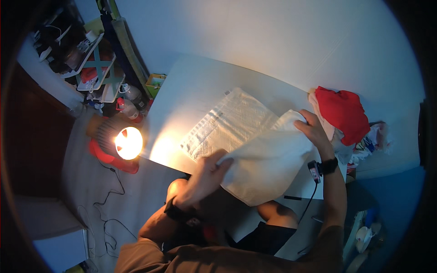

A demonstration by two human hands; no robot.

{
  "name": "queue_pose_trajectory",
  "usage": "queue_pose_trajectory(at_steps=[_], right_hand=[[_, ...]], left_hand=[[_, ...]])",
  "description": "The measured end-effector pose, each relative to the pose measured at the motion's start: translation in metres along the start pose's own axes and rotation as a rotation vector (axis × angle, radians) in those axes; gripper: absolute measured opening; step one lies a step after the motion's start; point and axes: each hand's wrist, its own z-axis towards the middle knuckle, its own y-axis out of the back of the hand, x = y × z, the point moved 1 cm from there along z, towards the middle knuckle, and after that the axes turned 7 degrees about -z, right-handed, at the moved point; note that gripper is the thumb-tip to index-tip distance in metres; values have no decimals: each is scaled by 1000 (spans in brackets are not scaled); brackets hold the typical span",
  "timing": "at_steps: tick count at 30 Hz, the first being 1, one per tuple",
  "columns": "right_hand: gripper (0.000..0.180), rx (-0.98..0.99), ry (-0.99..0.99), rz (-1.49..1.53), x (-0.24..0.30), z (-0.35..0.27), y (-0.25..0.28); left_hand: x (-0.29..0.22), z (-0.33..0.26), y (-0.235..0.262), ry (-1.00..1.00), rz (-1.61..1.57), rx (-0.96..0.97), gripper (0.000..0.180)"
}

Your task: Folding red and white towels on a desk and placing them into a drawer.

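Observation:
A white cloth (266, 166) hangs stretched between my two hands, over the near edge of the table and above my knees. My left hand (207, 175) pinches its left corner. At the upper right corner my right hand (313, 129) grips the same cloth between thumb and fingers. Behind it a white quilted sheet or packet (230, 120), with a printed strip along one side, lies flat on the white table (182, 86). The cloth covers part of its right end. Each wrist wears a dark band, and a small device with a cable sits at the right one.
Red fabric (341, 113) is heaped with pale cloth at the table's right end. A glowing lamp (128, 143) stands left of the table, its cable (109, 195) loose on the floor. Beyond it are bottles (129, 109) and a loaded shelf rack (93, 66).

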Motion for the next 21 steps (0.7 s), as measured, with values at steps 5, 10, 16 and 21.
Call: queue_pose_trajectory(at_steps=[5, 10, 16, 21], right_hand=[[19, 160, 50, -21, 0, 68, -50], [18, -33, 85, 88, -15, 121, -74], [23, -67, 247, -97, -41, 175, -122], [22, -296, 275, -368, -43, 169, -140]], left_hand=[[20, 34, 60, -163, 72, -289, 15], [52, 48, 81, 35, 161, -332, 16], [65, 56, 77, 60, 389, -396, 14], [60, 58, 77, -49, 633, -422, 12]])
